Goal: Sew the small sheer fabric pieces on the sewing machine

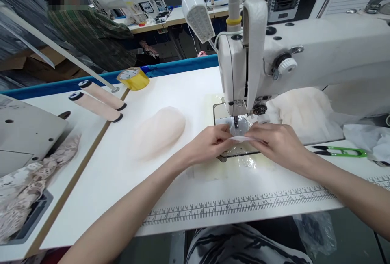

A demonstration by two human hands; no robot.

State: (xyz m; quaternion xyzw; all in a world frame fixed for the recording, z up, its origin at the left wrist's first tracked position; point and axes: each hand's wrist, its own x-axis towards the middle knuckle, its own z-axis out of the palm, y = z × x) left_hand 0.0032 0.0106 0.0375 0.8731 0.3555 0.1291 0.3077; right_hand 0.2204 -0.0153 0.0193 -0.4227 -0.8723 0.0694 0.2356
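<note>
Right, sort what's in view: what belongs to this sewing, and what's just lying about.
In use:
thin pale strip, held by left hand and right hand
sewing machine, its presser foot close to the strip

Apparently just lying about:
yellow tape roll
two pale spools
green-handled snips
pale cup-shaped piece, though possibly related

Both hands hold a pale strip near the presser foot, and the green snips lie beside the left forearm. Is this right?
No: the head view shows the green snips beside the right forearm. Left hand and right hand hold the pale strip near the presser foot.
</note>
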